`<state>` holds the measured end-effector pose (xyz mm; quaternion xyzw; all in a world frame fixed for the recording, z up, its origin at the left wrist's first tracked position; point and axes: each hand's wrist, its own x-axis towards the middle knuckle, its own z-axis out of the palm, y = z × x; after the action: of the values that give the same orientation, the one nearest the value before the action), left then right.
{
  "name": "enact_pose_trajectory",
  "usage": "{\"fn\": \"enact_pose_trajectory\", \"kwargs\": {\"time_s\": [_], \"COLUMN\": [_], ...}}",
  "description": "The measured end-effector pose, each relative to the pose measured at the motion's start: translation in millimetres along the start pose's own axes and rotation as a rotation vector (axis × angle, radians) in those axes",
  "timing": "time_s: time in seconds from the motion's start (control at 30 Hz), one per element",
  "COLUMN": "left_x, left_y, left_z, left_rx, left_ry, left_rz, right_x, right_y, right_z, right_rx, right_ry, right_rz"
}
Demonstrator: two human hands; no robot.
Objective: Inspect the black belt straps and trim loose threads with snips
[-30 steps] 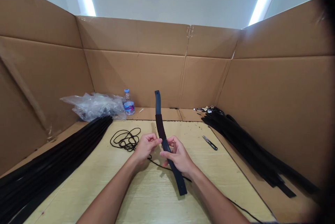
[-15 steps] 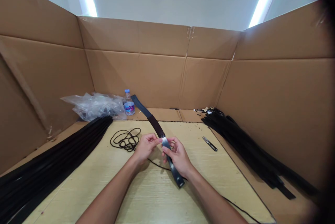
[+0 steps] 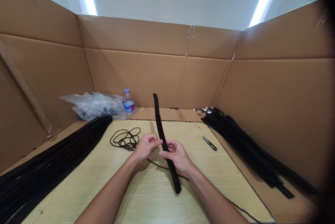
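Observation:
A long, slightly curved black strap is held above the table in front of me, its far end pointing up. Cord is wound tightly round its middle, forming a dark wrapped section. My left hand pinches at the lower end of the wrapping with thumb and forefinger. Just below, my right hand grips the strap between thumb and fingers. A black cord runs from near my left hand, under the strap, toward the lower right. The rest of it lies in a loose coil left of my hands.
Thread snips lie on the pale tabletop to the right. Bundles of black strips lie on the left and the right. Plastic bags and a water bottle stand back left. Cardboard walls enclose the table.
The strap has rolled over in my hands, so its shiny face no longer shows. Its far end has swung to the right. Both hands stay in nearly the same place.

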<state>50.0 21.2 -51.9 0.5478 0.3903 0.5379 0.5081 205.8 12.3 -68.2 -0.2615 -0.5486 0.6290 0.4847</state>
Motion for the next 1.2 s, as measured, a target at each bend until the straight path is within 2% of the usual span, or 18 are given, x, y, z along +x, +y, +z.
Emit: {"fn": "enact_pose_trajectory", "kwargs": {"time_s": [0.17, 0.4, 0.5, 0.77, 0.9, 1.0, 1.2], "left_x": [0.2, 3.8, 3.8, 0.4, 1.8, 2.7, -0.1], "left_y": [-1.1, -4.4, -5.4, -4.6, -4.4, -4.9, -1.9], "left_z": [-2.5, 0.3, 2.5, 0.0, -0.9, -1.1, -0.8], "left_rx": [0.012, 0.031, 0.032, 0.003, -0.002, -0.031, -0.031], "left_ry": [0.010, 0.063, 0.068, -0.025, 0.009, 0.021, -0.001], "left_rz": [-0.004, 0.007, 0.011, -0.013, -0.046, -0.031, -0.031], "right_x": [-5.0, 6.9, 4.5, 1.7, 5.4, 5.1, -1.0], "right_y": [-9.5, -2.5, -1.0, 0.1, -1.3, -1.4, -5.3], "right_z": [0.2, -3.0, -2.0, -3.1, -3.1, -4.0, -5.8], "right_rx": [-0.051, 0.038, 0.001, 0.054, 0.094, 0.060, -0.029], "right_ry": [-0.020, 0.011, 0.017, -0.002, 0.014, 0.018, -0.050], "right_rz": [0.020, -0.006, -0.002, -0.016, -0.055, -0.021, -0.028]}}
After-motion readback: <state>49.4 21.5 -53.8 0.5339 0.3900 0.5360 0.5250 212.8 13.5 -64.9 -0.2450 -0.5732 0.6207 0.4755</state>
